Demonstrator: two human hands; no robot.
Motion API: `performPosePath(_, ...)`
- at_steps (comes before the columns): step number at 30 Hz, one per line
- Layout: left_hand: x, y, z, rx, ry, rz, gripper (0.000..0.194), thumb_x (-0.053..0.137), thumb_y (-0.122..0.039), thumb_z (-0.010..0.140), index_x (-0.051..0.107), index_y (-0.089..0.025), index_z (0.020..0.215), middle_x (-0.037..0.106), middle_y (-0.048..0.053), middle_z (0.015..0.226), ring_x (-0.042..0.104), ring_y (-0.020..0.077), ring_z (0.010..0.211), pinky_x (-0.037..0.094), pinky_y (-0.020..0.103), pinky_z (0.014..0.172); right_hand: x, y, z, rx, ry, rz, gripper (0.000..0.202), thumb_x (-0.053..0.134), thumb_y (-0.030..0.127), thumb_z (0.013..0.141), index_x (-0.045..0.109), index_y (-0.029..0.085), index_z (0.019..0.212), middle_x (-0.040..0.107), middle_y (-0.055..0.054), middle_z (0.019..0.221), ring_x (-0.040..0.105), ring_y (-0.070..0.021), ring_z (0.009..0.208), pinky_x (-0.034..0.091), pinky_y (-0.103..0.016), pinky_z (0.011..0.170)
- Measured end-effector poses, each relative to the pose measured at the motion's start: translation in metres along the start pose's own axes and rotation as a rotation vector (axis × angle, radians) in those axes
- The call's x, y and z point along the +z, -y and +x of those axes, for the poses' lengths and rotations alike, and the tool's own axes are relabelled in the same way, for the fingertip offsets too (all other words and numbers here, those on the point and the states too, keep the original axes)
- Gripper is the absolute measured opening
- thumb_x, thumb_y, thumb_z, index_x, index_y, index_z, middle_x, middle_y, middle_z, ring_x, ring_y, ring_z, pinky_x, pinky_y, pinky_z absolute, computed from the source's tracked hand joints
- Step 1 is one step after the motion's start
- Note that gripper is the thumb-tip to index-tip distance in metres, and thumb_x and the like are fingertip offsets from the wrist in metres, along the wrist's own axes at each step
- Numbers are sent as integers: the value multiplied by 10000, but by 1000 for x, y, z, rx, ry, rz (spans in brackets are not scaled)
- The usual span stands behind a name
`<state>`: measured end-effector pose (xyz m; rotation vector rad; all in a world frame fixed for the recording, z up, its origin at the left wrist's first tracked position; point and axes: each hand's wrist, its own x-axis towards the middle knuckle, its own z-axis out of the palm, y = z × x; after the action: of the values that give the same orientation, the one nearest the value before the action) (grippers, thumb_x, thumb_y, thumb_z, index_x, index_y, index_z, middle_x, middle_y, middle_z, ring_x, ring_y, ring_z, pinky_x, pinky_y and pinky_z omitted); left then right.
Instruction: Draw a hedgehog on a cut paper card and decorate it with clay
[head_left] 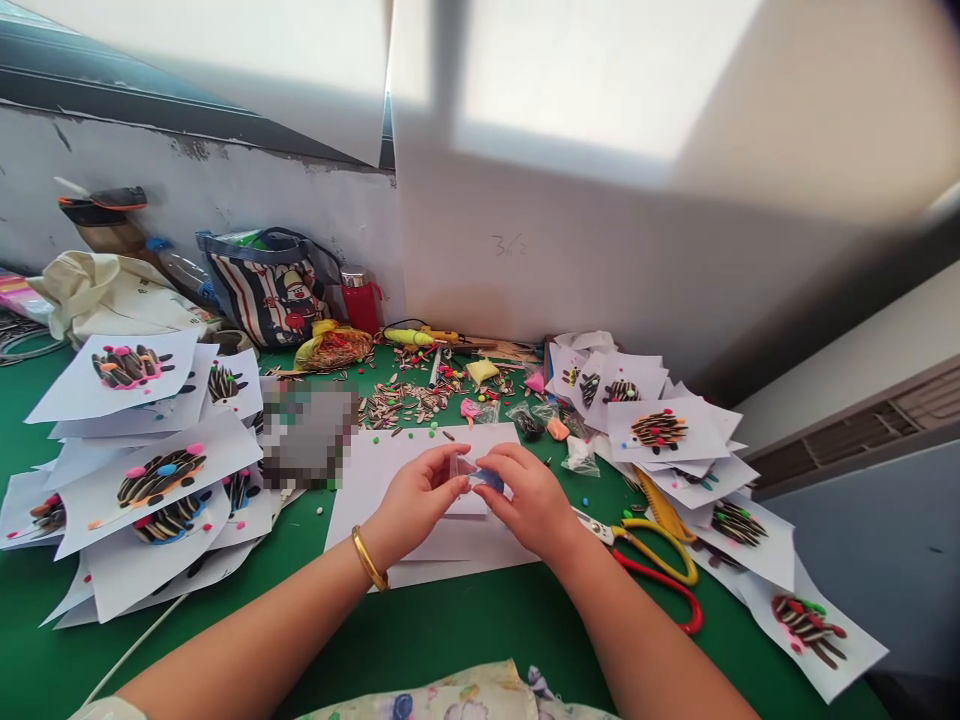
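Left hand (420, 497): thumb and fingertips pinched on the near end of a clear plastic packet (463, 466), probably to steady the thin film.
Right hand (536, 497): thumb and fingers closed around the blue lump (491, 479) at the packet's other end, likely to keep both ends under control; exact contact of the hidden fingertips impossible to tell.
Blue lump: held between both hands, apparently inside the film, above the white paper sheets (358, 510); probably modelling clay.
White paper: laid flat on the green tabletop (450, 625), straight in front of the body, seemingly for a clean working surface within easy reach.
Scissors (660, 548): lying beside the right forearm, red and yellow handles turned towards the body, handy for a quick grab.
Clay packets (528, 424): grouped beyond the right hand, black, orange and white close together, perhaps for choosing by colour.
Striped seeds (401, 402): scattered loose past the paper among small coloured balls (433, 433), spread out probably for easy picking.
Seed-hedgehog pictures: piled loosely at left (56, 388) and right (701, 437), overlapping unevenly, perhaps to spare the raised decoration and leave the middle free for handling.
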<state>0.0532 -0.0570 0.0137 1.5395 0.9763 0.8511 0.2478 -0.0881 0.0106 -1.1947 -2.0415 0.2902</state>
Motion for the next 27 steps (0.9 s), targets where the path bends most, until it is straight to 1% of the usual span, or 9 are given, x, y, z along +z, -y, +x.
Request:
performPosePath(3,-2,3,-4,20,-1,82,419,647,-355,827,636,-173,1204,725,58,972,661,178,842,574,335,764,3,5,0,-25,-9,5,112,574,198,933,668,214,991,652,-55,931,605,-182,861,493,-315,778)
performPosePath(6,-5,9,-8,52,-15,147,367,638,-353,832,670,-183,1157,732,41,924,663,170,799,582,321,737,7,9,0,-45,-13,-23,98,589,184,920,681,219,931,663,-47,904,608,-182,845,480,-321,778)
performPosePath(8,-9,13,-11,80,-39,169,338,633,-354,844,684,-199,1139,741,32,919,678,169,798,592,312,740,10,11,0,-48,0,-26,96,614,193,903,679,223,967,667,-52,933,612,-188,851,486,-327,779)
performPosePath(11,-16,19,-14,137,-87,194,301,617,-360,876,699,-217,1128,750,44,1043,711,179,876,601,311,796,13,12,-1,-26,35,11,204,632,196,880,647,230,1081,652,-72,1048,618,-200,902,511,-329,793)
performPosePath(13,-20,23,-15,197,-102,232,289,606,-349,895,700,-224,1138,751,46,1070,723,172,845,607,303,781,15,12,-2,-7,59,40,239,629,188,875,624,234,1110,634,-78,1094,620,-200,929,526,-327,808)
performPosePath(18,-24,28,-14,383,-148,348,247,607,-262,910,705,-244,1136,762,28,1046,725,157,877,602,257,772,17,9,-3,-15,76,75,184,623,186,879,612,231,1057,623,-73,1057,618,-199,929,534,-327,814)
performPosePath(23,-29,24,-16,578,-154,437,239,609,-184,907,700,-234,1122,765,24,987,716,138,868,583,229,781,15,11,-1,-38,77,87,170,623,195,881,602,228,1046,624,-75,1052,610,-198,927,522,-323,801)
performPosePath(25,-31,22,-17,626,-150,454,241,611,-163,903,693,-227,1121,760,21,960,709,129,843,574,217,762,14,13,-1,-48,81,82,165,634,210,876,600,228,1036,632,-72,1034,608,-196,906,514,-322,789)
performPosePath(27,-32,20,-19,646,-147,457,229,611,-152,901,689,-219,1106,750,16,917,697,119,808,563,208,737,15,16,-2,-63,77,72,155,637,225,872,595,227,1020,639,-68,1013,604,-192,877,504,-320,774)
